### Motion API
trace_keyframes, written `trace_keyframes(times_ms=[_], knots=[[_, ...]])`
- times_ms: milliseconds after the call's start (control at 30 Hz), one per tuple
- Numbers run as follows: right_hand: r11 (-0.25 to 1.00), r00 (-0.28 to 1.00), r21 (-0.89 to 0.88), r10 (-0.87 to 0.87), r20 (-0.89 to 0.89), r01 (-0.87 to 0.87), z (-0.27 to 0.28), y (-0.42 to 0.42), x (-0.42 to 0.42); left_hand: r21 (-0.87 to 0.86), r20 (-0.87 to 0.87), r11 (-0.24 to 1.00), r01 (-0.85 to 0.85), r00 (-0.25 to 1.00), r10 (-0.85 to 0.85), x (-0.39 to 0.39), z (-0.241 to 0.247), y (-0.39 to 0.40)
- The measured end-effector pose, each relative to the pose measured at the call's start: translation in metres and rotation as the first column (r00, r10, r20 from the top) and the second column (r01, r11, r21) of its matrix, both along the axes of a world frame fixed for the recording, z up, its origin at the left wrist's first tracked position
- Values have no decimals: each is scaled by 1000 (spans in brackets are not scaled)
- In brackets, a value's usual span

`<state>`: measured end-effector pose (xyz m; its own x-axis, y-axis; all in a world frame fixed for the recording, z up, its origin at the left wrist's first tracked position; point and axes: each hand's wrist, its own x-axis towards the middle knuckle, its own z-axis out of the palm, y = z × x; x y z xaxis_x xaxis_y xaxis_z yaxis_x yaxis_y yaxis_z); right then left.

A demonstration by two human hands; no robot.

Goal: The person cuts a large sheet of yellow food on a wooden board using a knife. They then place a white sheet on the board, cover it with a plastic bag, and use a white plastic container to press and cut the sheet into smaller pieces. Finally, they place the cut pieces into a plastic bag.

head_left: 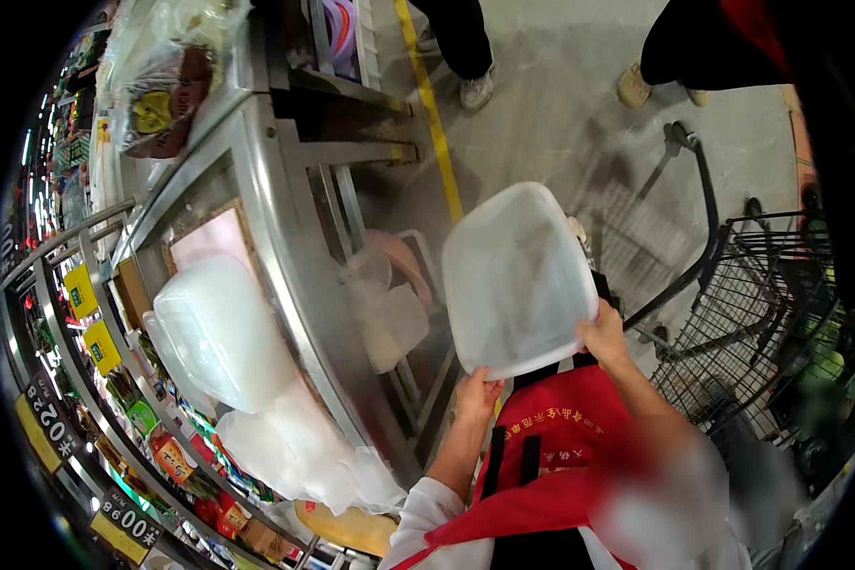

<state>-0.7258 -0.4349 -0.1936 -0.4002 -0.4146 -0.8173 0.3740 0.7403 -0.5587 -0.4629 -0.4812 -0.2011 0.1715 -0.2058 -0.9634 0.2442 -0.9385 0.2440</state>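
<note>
A white, rectangular plastic tub (516, 285) with rounded corners is held tilted over the floor beside the counter. At its near left corner my left hand (479, 394) grips the rim. My right hand (603, 332) grasps the rim on the near right side. The tub's broad, flat surface looks greyish and has nothing visible on it. To the left, white tubs (217, 335) lie stacked on the counter, close to a pale pink board (210, 239). Crumpled clear plastic bags (299, 445) rest in front of that stack.
The steel counter's edge (296, 299) runs along my left, with a metal rail (50, 306) and packaged goods beyond. Under it are a pink item (399, 267) and a pale container (392, 328). A wire shopping cart (734, 313) stands right. Two people's shoes (477, 91) (634, 87) are ahead.
</note>
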Motion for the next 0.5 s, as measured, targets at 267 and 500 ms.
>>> trace_keyframes(times_ms=[267,500], knots=[[903,930,-235,328,-164,-359,-27,-42,19,146,-36,932,-331,940,340,23,-49,52],[718,805,-379,571,-160,-584,-54,-52,78,116,-14,966,-233,972,236,98,-83,149]])
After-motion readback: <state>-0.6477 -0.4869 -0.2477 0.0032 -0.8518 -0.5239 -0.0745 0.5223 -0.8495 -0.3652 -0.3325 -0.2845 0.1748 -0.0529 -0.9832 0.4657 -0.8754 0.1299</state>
